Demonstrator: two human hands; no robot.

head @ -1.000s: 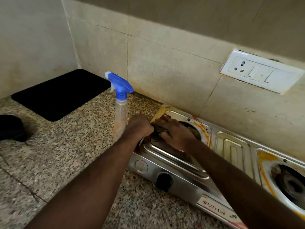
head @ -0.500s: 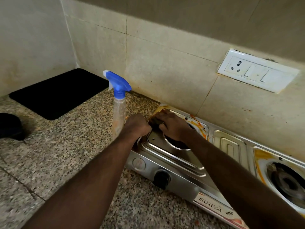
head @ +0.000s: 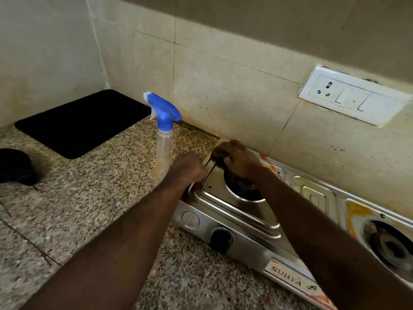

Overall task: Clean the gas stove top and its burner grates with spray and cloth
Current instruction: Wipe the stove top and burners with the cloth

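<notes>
Two hands at stove (head: 245,222): right hand (head: 242,161) fingers clutch cloth (head: 218,152) at rear corner; left hand (head: 190,167) fisted, grasp indiscernible.

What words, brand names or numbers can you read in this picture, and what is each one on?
"SURYA": on the white and red label strip on the front of the stainless steel gas stove.
Small dark emblem right of that word: too blurred to read.
Round pale sticker at the stove front's left end: nothing legible.
Blue-topped clear plastic spray bottle and white wall socket panel: no text visible.
</notes>
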